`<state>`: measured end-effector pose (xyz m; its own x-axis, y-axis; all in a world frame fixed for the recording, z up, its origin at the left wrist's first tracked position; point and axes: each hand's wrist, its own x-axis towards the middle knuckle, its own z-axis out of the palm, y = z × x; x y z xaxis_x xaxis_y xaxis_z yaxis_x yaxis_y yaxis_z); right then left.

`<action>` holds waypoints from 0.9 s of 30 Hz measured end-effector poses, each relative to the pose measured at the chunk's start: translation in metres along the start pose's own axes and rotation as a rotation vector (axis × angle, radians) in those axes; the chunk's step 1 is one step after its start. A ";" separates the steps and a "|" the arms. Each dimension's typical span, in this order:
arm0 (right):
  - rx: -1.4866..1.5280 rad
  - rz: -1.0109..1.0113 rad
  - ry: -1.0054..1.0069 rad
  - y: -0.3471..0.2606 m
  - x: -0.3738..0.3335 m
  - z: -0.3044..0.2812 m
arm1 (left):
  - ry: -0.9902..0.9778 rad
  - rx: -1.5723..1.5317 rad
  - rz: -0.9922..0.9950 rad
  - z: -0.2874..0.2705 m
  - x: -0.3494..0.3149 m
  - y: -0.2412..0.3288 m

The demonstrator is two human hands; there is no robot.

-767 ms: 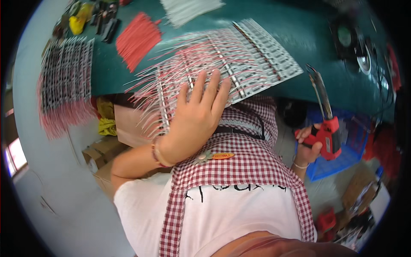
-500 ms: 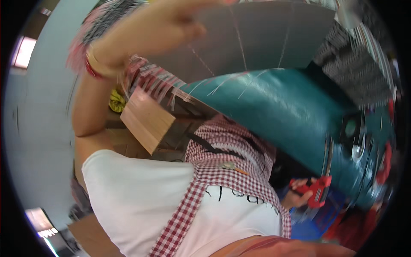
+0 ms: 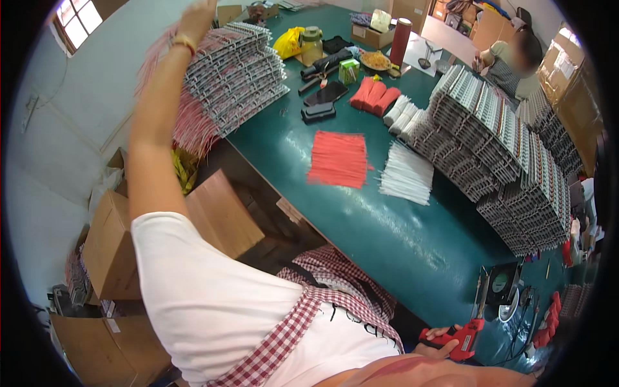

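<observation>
My left arm is raised along the left side, and my left hand (image 3: pixel 195 24) is above the far end of a tall stack of grey panels with pink wires (image 3: pixel 235 77). The top rim cuts off its fingers, so I cannot tell whether they touch the stack. Low on the right, my right hand (image 3: pixel 440 343) is wrapped round the handle of a red soldering gun (image 3: pixel 465 340), its thin metal end pointing away from me. A black square holder (image 3: pixel 503 282) and a small white dish (image 3: pixel 509 306) are beside the gun's tip.
On the green table (image 3: pixel 361 226) lie red wires (image 3: pixel 338 159), white wires (image 3: pixel 407 173) and red bundles (image 3: pixel 375 95). More panels (image 3: pixel 483 126) are piled at the right. Cardboard boxes (image 3: pixel 116 242) stand on the left. Another person (image 3: pixel 509 68) sits at the far right.
The large grey sheet with trailing wires that spanned the upper view is gone from there. My left hand has moved up and away over the left stack. The soldering gun remains in my right hand.
</observation>
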<state>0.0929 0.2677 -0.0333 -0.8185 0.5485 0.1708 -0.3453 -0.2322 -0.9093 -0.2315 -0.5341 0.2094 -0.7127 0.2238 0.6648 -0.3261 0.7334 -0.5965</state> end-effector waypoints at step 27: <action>0.234 -0.199 0.259 -0.034 -0.006 -0.021 | 0.202 -0.595 0.423 -0.249 0.133 0.550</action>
<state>0.1191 0.2895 -0.0115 -0.5924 0.7788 0.2060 -0.6049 -0.2612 -0.7522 -0.3508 0.0587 0.0813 -0.5563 0.6341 0.5370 0.3811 0.7690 -0.5133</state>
